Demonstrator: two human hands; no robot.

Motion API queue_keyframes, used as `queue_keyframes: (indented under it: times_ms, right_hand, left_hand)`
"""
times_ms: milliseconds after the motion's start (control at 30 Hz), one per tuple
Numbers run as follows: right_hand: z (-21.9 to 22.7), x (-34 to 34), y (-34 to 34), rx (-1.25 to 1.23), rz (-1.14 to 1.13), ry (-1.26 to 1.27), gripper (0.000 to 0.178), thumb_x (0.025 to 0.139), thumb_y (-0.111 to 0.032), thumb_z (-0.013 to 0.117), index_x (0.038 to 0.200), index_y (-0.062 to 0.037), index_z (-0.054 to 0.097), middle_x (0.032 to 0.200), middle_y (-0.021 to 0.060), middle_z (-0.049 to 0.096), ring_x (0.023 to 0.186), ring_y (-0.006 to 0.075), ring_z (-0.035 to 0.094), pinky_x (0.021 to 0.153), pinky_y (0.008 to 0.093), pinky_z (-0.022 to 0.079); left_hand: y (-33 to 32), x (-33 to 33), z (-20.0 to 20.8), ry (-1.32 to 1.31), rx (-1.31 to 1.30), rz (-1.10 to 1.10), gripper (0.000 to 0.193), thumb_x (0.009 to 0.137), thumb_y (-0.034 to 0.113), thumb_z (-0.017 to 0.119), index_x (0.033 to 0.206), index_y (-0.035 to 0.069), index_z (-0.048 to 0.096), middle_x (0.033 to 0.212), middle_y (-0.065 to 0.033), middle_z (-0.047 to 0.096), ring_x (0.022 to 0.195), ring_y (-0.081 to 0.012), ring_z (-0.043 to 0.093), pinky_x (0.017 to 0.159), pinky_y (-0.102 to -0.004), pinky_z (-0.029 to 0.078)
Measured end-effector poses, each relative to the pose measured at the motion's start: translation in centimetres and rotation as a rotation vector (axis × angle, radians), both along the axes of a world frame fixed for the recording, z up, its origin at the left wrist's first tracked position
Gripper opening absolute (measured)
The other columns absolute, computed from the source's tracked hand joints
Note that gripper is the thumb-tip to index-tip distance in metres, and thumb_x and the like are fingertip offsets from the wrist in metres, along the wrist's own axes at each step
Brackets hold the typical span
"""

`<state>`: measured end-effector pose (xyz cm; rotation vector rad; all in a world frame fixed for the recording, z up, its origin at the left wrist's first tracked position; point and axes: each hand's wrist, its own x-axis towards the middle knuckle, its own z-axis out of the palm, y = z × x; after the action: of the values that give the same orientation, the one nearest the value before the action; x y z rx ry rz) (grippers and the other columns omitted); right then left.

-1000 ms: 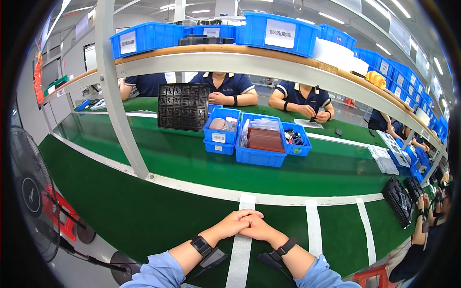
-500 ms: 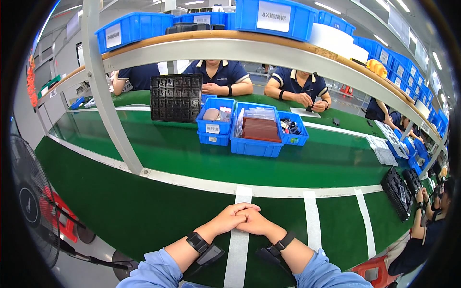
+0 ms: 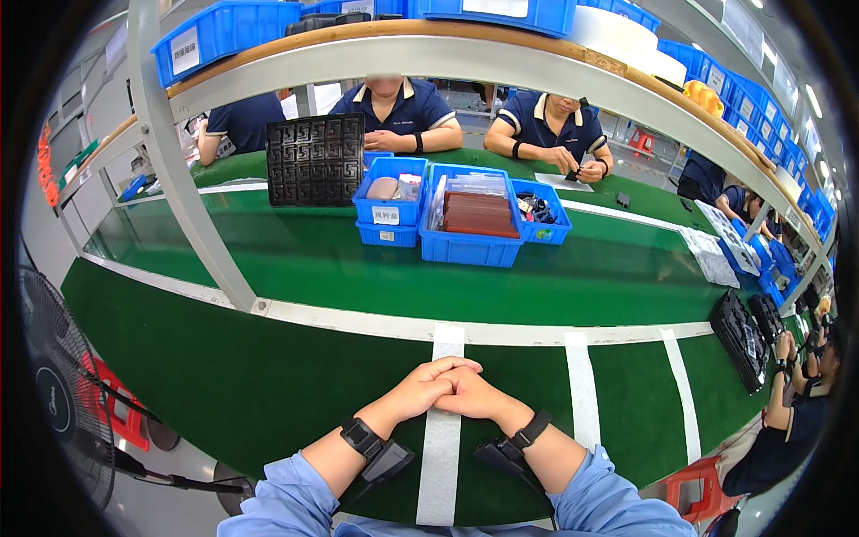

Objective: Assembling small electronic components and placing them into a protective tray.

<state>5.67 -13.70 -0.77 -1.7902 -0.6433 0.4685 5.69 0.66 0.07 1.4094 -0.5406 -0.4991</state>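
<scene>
My left hand [image 3: 413,392] and my right hand [image 3: 472,396] are clasped together above the dark green work surface [image 3: 358,358], in front of a white strip [image 3: 438,470]. The left fingers lie over the right hand, while the right fingers are mostly tucked out of sight against the left palm. Both hands are closed on each other, with no object visible between them. Black straps circle both wrists, each bearing a dark device [image 3: 388,461] on the inner side.
Beyond a white rail stand a blue bin [image 3: 470,252] of reddish-brown pieces, smaller blue bins and a black moulded tray [image 3: 315,161]. A shelf [image 3: 376,55] carrying blue bins crosses above. A fan [image 3: 58,394] stands left; black cases [image 3: 738,340] lie right. Co-workers sit across the bench.
The view has shifted slightly, so the bench and bins appear higher and a little further left. My hands remain clasped in the same pose.
</scene>
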Motion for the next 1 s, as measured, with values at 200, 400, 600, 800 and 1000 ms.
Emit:
queue_keyframes:
  times_ms: [200, 400, 600, 800, 1000]
  right_hand:
    - [-0.2, 0.1, -0.1, -0.022, -0.009, 0.009, 0.01, 0.07, -0.009, 0.06, 0.078, -0.0016, 0.062, 0.065, 0.0008, 0.055, 0.061, 0.0078, 0.05, 0.053, 0.0241, 0.04]
    - [-0.4, 0.4, -0.2, 0.03, 0.002, -0.013, 0.011, 0.069, -0.007, 0.058, 0.078, -0.0014, 0.062, 0.063, 0.0, 0.054, 0.059, 0.007, 0.049, 0.051, 0.0235, 0.038]
    - [0.5, -0.1, -0.1, 0.053, -0.005, 0.005, 0.009, 0.07, -0.006, 0.059, 0.077, -0.0021, 0.062, 0.066, 0.0, 0.055, 0.061, 0.0065, 0.049, 0.053, 0.0232, 0.04]
    - [-0.3, -0.1, 0.1, 0.067, 0.008, -0.012, 0.008, 0.071, -0.007, 0.059, 0.077, -0.0019, 0.061, 0.066, -0.0002, 0.056, 0.062, 0.006, 0.05, 0.054, 0.0226, 0.04]
    - [-1.7, 0.3, -0.2, 0.07, -0.025, -0.005, 0.009, 0.071, -0.007, 0.06, 0.078, -0.002, 0.061, 0.068, 0.0002, 0.057, 0.063, 0.0058, 0.05, 0.055, 0.0227, 0.04]
  left_hand:
    - [-0.2, 0.0, 0.0, -0.006, -0.026, 0.012, 0.036, 0.078, 0.003, 0.04, 0.112, -0.002, 0.052, 0.11, -0.0107, 0.055, 0.099, -0.0151, 0.052, 0.087, -0.026, 0.04]
    - [-0.5, 0.1, 0.2, -0.032, -0.001, 0.028, 0.036, 0.078, 0.003, 0.041, 0.111, -0.001, 0.053, 0.108, -0.0106, 0.056, 0.097, -0.0149, 0.053, 0.086, -0.0258, 0.041]
    - [-0.3, 0.0, 0.3, -0.05, 0.014, 0.042, 0.035, 0.078, 0.003, 0.041, 0.111, -0.001, 0.054, 0.108, -0.0108, 0.056, 0.098, -0.0153, 0.053, 0.087, -0.026, 0.041]
    - [-0.2, -0.2, 0.2, -0.022, 0.031, 0.039, 0.042, 0.071, -0.004, 0.039, 0.111, -0.001, 0.053, 0.112, -0.0114, 0.056, 0.105, -0.0183, 0.052, 0.093, -0.03, 0.038]
    - [-0.5, -0.1, 0.0, -0.005, -0.002, 0.057, 0.033, 0.079, 0.004, 0.044, 0.11, -0.001, 0.054, 0.108, -0.0109, 0.057, 0.099, -0.0161, 0.053, 0.088, -0.0264, 0.041]
